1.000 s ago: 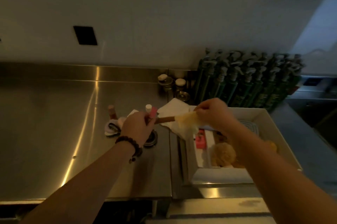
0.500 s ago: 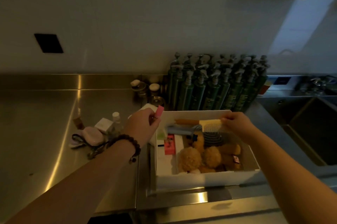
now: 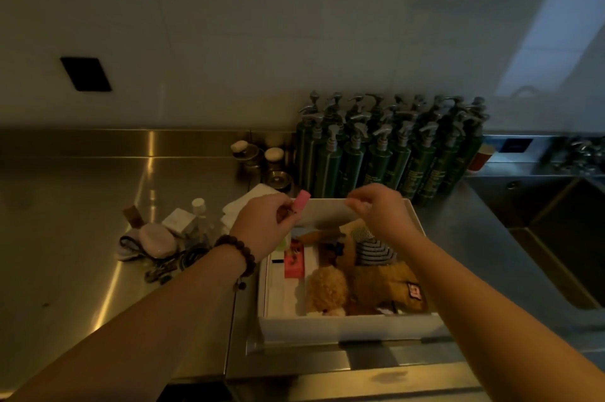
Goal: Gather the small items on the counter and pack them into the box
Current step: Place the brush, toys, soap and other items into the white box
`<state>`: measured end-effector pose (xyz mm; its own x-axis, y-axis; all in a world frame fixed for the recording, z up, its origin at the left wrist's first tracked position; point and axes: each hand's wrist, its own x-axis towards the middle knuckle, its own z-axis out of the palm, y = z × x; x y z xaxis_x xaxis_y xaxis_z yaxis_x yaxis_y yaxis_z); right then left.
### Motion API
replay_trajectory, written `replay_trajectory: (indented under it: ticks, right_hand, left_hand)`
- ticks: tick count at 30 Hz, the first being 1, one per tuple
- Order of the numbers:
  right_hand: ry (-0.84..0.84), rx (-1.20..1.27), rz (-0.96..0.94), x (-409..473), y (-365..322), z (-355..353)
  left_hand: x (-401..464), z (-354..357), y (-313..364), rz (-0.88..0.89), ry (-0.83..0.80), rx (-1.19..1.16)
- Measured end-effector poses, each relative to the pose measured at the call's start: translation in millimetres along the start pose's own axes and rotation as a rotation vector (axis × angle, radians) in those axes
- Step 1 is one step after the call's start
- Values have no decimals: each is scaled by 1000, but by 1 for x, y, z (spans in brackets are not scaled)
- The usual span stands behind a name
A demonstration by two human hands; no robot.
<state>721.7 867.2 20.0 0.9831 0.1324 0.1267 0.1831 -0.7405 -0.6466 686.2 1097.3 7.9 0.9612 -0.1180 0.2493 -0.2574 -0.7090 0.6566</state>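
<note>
On the left of the worktop (image 3: pixel 82 205) a small heap waits to be packed: a brown bottle (image 3: pixel 132 215), a pale pouch (image 3: pixel 156 239), a white carton (image 3: pixel 178 221), a clear bottle (image 3: pixel 199 211) and dark hair ties (image 3: pixel 170 265), all touching or just beside one another. The left hand (image 3: pixel 262 228) pinches a pink tube (image 3: pixel 301 201) at the box's far left corner, over the rim but not yet inside. The comb (image 3: pixel 357 233), which the right hand held half a second ago, now lies in the box (image 3: pixel 343 326) among the plush toys (image 3: pixel 327 290); that item is packed. The right hand (image 3: pixel 379 208) has let go and hovers above the box's far wall, fingers loosely curled and pinched near together, holding nothing that shows.

So the tube looks next to go in, and the heap after it.

Room: the open worktop stretches wide to the left of the heap. The box sits at the worktop's front edge, its near wall close to the lip. Behind it pump bottles (image 3: pixel 393 156) stand packed in rows, near the far wall, so a high reach could knock them. The sink (image 3: pixel 556 231) drops away on the right. Inside the box, the left strip near the pink carton (image 3: pixel 293 264) has free space
</note>
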Motion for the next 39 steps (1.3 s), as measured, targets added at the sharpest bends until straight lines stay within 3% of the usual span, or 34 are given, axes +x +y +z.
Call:
replay_trajectory:
  ticks: [4,8,11,15,18,25,30,35,39]
  right_hand:
    - [-202,312,-64,-10,-46,21]
    - [-137,355,-35,-10,-47,34]
    - [-148,237,16,-8,-37,42]
    - [-356,-52,88,-10,-29,73]
    - [-488,-231,123,-11,-31,97]
    - [-596,-299,40,-8,-30,120]
    - [-531,-247,13,-3,-22,111]
    - [-138,98,115,-2,-44,99]
    - [-132,272,37,-7,-98,104]
  left_hand:
    - [2,9,13,33,-69,-46]
    - [-3,10,5,33,-84,-41]
    - [-12,2,-15,-21,-157,98]
    - [-29,0,-42,-41,-360,276]
    - [-34,4,-51,-45,-367,253]
    - [-33,4,-61,-3,-369,245]
    - [-35,7,-66,14,-342,174]
    - [-39,11,-67,27,-292,172]
    - [-58,4,-86,5,-203,244]
